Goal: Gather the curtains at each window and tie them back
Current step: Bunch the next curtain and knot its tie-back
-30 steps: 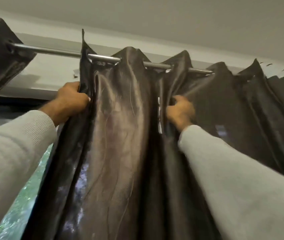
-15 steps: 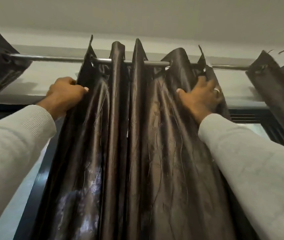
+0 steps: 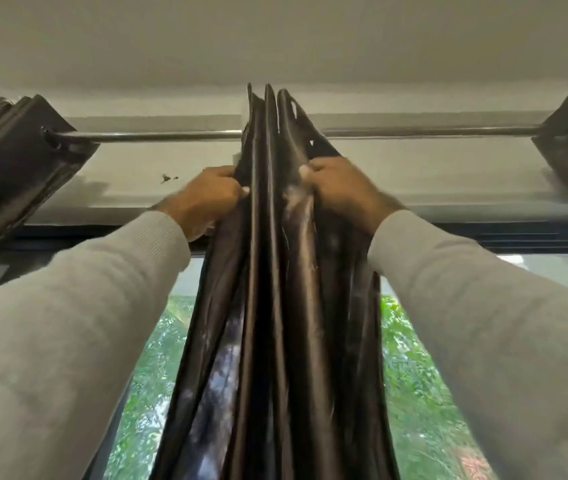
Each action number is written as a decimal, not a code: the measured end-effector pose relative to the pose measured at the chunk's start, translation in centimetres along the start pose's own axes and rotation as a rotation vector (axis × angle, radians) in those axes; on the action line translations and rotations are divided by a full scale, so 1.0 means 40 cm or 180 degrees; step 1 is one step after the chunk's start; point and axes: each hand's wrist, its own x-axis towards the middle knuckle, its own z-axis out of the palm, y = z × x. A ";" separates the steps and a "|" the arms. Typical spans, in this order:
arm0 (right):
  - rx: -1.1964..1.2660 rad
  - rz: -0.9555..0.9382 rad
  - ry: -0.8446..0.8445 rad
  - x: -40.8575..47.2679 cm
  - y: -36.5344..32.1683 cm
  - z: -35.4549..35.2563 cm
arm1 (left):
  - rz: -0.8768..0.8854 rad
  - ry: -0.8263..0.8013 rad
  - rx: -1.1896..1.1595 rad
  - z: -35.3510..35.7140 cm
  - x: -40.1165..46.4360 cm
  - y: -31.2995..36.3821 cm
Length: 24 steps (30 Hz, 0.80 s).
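Since a second ago the brown curtain [image 3: 275, 271] had bunched from spread folds into one tight bundle between both hands | rod [image 3: 158, 136] above them | left hand [image 3: 206, 195] gripped its left edge | right hand [image 3: 341, 192] clutched its right folds.

A plain pale ceiling [image 3: 275, 36] fills the top of the view. Below it runs a strip of light wall [image 3: 431, 174] bearing a small dark mark [image 3: 169, 177] on its left part. A dark window frame [image 3: 483, 233] edges the glass underneath. Through the window [image 3: 421, 393], green leaves [image 3: 151, 393] show on both sides, blurred, with a reddish patch [image 3: 476, 465] at the lower right.
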 end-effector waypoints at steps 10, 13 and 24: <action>-0.0432 0.0891 0.0753 -0.050 0.079 -0.072 | -0.0221 0.0977 0.0017 -0.049 0.021 -0.029; -0.0633 0.0342 0.0109 -0.061 0.025 0.006 | -0.0009 0.0434 0.0301 0.003 0.003 -0.022; 0.1481 0.0367 0.0102 -0.042 0.067 -0.027 | -0.0046 -0.0011 -0.0217 -0.082 0.015 0.008</action>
